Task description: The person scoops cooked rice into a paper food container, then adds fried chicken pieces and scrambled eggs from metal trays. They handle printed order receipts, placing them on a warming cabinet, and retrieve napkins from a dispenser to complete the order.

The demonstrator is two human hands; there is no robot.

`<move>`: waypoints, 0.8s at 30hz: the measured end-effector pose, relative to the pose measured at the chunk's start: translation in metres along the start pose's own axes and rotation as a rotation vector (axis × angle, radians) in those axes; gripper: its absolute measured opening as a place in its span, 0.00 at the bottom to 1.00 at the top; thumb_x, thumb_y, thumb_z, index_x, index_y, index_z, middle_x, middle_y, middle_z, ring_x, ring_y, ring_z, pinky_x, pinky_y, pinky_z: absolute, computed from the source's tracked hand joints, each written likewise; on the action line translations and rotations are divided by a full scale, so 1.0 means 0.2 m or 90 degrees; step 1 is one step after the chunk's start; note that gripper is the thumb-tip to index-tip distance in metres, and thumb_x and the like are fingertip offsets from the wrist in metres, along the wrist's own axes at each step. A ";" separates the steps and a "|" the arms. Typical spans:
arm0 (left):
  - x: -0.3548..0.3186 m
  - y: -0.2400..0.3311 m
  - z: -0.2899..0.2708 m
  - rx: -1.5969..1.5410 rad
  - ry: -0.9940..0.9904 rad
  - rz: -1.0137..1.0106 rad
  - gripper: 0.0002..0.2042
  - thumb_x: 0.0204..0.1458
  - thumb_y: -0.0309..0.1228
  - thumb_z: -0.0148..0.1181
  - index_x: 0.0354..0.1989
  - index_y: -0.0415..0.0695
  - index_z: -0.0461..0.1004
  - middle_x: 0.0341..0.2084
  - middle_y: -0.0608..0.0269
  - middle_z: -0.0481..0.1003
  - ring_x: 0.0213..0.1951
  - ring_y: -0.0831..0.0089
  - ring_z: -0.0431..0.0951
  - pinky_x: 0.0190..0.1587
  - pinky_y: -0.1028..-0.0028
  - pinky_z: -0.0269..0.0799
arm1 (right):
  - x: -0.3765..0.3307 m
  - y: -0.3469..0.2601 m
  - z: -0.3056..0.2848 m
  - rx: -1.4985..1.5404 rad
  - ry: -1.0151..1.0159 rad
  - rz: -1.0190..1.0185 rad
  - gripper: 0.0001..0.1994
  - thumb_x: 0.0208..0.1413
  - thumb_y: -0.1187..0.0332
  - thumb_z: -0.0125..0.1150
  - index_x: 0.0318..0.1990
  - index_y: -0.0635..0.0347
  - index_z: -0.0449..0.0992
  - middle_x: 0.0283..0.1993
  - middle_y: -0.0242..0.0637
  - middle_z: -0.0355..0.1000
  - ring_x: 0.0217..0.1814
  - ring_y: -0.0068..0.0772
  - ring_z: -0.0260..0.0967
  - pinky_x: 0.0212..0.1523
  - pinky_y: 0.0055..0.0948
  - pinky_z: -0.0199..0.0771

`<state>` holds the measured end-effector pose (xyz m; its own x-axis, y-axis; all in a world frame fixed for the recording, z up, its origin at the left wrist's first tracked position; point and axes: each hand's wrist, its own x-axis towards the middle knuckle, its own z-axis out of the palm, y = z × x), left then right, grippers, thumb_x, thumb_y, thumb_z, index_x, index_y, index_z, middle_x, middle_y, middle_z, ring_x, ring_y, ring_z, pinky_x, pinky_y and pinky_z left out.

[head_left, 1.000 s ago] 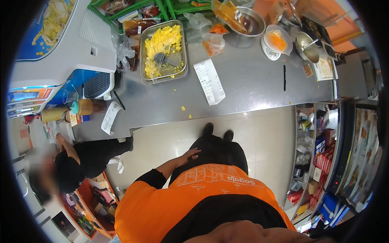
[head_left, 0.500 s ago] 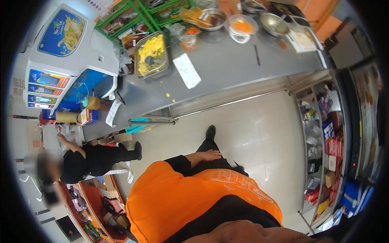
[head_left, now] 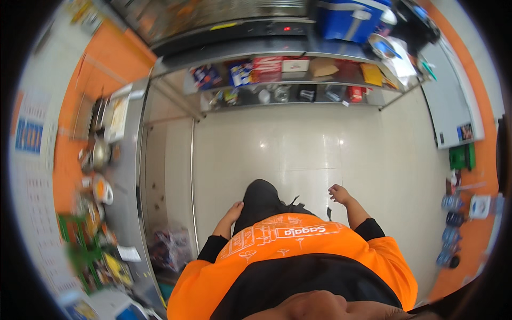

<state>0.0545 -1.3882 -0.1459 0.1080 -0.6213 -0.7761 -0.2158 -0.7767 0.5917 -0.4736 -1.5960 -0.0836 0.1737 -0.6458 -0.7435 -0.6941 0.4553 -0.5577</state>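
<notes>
Both my hands hang at my sides over a pale tiled floor (head_left: 298,144). My left hand (head_left: 233,212) rests against my dark trouser leg, fingers loosely apart and holding nothing. My right hand (head_left: 340,193) is lifted a little away from my body, fingers spread and empty. I wear an orange top with dark sleeves.
A steel counter (head_left: 124,176) with bowls and trays runs along the left. Ahead stands a steel shelf unit (head_left: 288,80) stocked with boxes and packets, with a blue cooler box (head_left: 349,18) on top. Bottles (head_left: 450,218) line the orange wall at the right.
The view has swung round: the counter with the food trays went from the top of the picture to the left. The shelf unit now lies ahead. The other person is out of view.
</notes>
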 end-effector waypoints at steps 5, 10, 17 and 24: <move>0.25 0.61 0.00 0.230 -0.102 0.023 0.28 0.69 0.47 0.47 0.69 0.38 0.64 0.62 0.38 0.71 0.66 0.49 0.70 0.67 0.60 0.65 | 0.26 0.35 0.00 0.119 0.065 0.106 0.16 0.65 0.60 0.54 0.51 0.64 0.75 0.40 0.43 0.78 0.36 0.39 0.80 0.32 0.38 0.82; 0.78 1.29 0.03 0.349 -0.125 0.107 0.30 0.62 0.42 0.58 0.70 0.40 0.62 0.58 0.41 0.75 0.58 0.49 0.76 0.62 0.60 0.69 | 0.23 0.53 0.12 0.225 0.047 0.285 0.19 0.65 0.58 0.55 0.52 0.68 0.72 0.39 0.49 0.79 0.35 0.40 0.80 0.35 0.45 0.83; 1.73 2.83 0.34 0.606 -0.043 0.446 0.35 0.57 0.39 0.63 0.71 0.40 0.59 0.65 0.39 0.66 0.66 0.43 0.66 0.68 0.56 0.64 | 0.90 0.27 -0.43 0.389 0.306 0.204 0.22 0.69 0.52 0.53 0.56 0.64 0.71 0.45 0.44 0.78 0.42 0.37 0.76 0.38 0.39 0.79; 2.49 3.75 1.03 0.685 0.099 0.373 0.34 0.56 0.45 0.66 0.69 0.42 0.64 0.64 0.39 0.69 0.67 0.45 0.68 0.67 0.57 0.64 | 2.31 -0.93 -1.48 0.427 0.498 -0.208 0.26 0.65 0.52 0.62 0.59 0.67 0.72 0.56 0.54 0.76 0.61 0.50 0.74 0.62 0.42 0.72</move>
<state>-0.2541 -2.2579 -0.1337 -0.1754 -0.9096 -0.3766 -0.9510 0.0576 0.3038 -0.4708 -2.1609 -0.2149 -0.3786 -0.9008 -0.2127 -0.1294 0.2790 -0.9515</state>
